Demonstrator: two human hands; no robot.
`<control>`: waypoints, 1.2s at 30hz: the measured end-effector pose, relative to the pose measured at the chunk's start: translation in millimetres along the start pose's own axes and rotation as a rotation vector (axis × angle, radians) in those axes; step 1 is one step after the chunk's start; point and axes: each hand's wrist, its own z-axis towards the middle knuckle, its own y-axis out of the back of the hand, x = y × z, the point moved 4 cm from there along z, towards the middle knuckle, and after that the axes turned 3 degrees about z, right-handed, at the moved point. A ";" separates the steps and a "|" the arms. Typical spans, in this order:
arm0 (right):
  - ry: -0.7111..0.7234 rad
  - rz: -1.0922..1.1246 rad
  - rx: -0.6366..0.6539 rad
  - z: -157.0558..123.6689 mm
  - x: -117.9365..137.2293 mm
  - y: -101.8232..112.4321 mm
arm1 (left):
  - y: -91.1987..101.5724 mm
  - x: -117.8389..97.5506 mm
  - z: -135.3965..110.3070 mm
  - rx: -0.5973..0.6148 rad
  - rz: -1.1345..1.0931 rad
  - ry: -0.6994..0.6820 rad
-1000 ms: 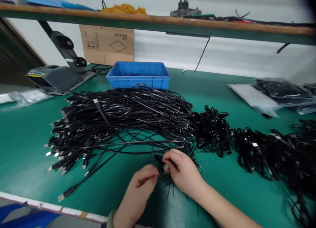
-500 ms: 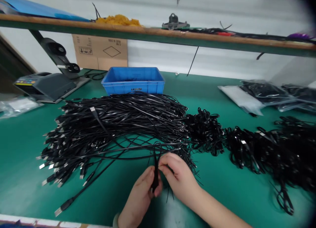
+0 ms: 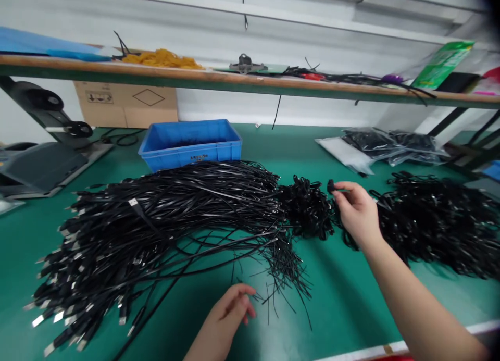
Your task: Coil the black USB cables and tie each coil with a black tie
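My right hand (image 3: 357,210) reaches out to the right, its thumb and fingers pinching a black bundled USB cable (image 3: 331,186). Only a small dark end shows; the hand hides the remainder. This hand is over the gap between a heap of small tied cable coils (image 3: 308,207) and a larger cable heap (image 3: 441,225). My left hand (image 3: 232,314) hovers over the green table, fingers loosely curled and apart, with nothing seen in it. Thin black twist ties (image 3: 287,264) lie scattered just beyond its fingertips. Long straight USB cables (image 3: 187,194) fill the left and middle.
A blue bin (image 3: 191,142) stands behind the long cables. At the left is a grey machine (image 3: 42,165), with a cardboard box (image 3: 128,103) behind. Clear bags of black items (image 3: 375,142) lie at the back right. A shelf (image 3: 219,78) spans above the table (image 3: 289,142).
My hands have parted. The right hand has carried the bundled cable right and away from me; the left has let go and stays low. The view has shifted right.
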 end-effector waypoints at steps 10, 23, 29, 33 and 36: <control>0.028 -0.158 0.144 -3.4 -51.1 -32.6 | 59.6 -36.7 9.4 -0.465 0.807 -0.247; 0.380 0.057 0.788 -83.0 103.9 -126.3 | 47.8 -74.2 24.9 -0.562 1.138 -0.430; 0.309 0.249 0.769 -42.4 115.8 -96.6 | 54.1 -98.2 4.1 -0.407 1.019 -0.400; 0.237 0.467 0.545 -14.3 108.7 -53.9 | 70.4 -101.2 5.1 -0.320 1.060 -0.412; 0.107 0.576 0.294 -1.1 100.0 -23.3 | 77.4 -98.6 6.7 -0.314 1.085 -0.382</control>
